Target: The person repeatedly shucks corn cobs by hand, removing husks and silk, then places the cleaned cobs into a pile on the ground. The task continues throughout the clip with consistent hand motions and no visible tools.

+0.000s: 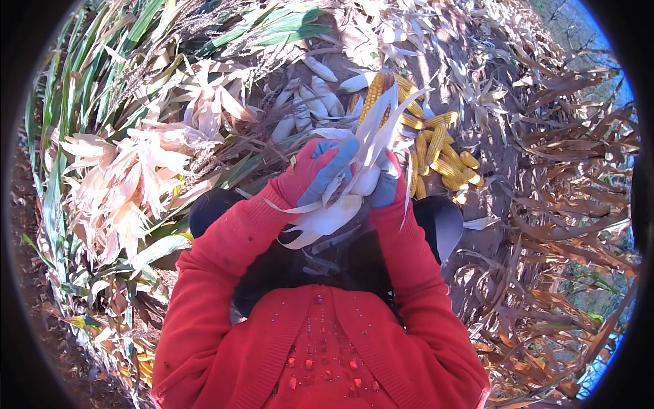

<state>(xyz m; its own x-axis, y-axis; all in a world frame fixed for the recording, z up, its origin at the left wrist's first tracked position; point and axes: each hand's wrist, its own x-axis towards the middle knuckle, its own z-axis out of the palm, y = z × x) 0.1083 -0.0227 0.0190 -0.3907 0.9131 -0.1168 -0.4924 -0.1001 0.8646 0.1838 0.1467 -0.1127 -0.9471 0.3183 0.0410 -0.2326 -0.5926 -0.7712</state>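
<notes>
Between my gloved hands, above my lap, is a corn cob with its yellow kernels bared at the far end. Pale husk leaves are peeled back from it and hang towards me. My left hand, in a red and blue-grey glove, grips the husk at the base from the left. On the other side, my right hand is closed around the base and husk, its fingers partly hidden by leaves. A pile of bare yellow cobs lies on the ground just beyond my right hand.
Several cobs still in their husks lie ahead on the soil. Stripped husks are heaped at my left beside green corn stalks. Dry corn stalks line the right side.
</notes>
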